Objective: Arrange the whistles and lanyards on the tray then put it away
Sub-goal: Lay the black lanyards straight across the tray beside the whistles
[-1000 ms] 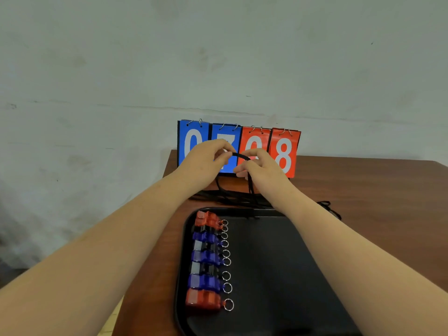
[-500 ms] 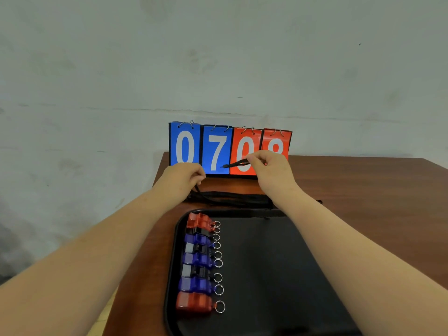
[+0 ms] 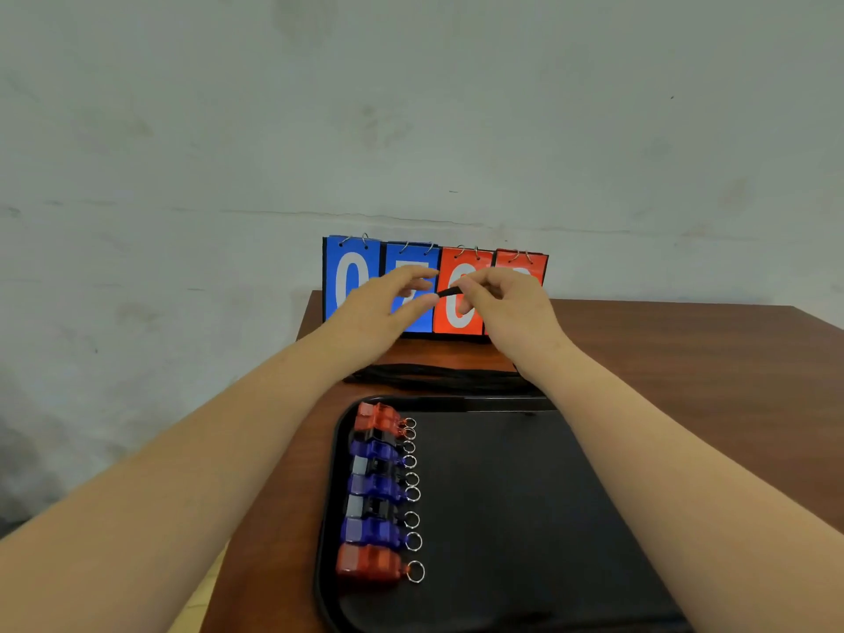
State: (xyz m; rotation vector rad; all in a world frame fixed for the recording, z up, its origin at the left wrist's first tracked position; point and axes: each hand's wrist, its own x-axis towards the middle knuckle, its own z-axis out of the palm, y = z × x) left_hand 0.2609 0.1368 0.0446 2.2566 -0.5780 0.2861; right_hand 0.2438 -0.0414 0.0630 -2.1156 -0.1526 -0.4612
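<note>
1. The whistles (image 3: 379, 491) are laid in a single column along the left side of the black tray (image 3: 525, 564), key rings all pointing right. Judged: the tray's open middle and right are being kept free for the cords.
2. The lanyards (image 3: 438, 379) are bunched in a dark heap on the wooden table (image 3: 685, 358), just beyond the tray's far rim and in front of the flip scoreboard (image 3: 434, 290). None is seen on the tray yet.
3. A short black end of cord (image 3: 450, 292) is pinched between thumb and fingertips of the right hand (image 3: 507, 303), raised above the heap. Judged: one cord is being singled out from the tangle.
4. The left hand (image 3: 383, 308) is held with fingers loosely spread, nothing gripped, its fingertips just beside the pinched end. Judged: it is poised to take that end so the cord can be drawn straight.
5. Whether the cord runs back to the heap cannot be told; it is hidden behind the right hand.
</note>
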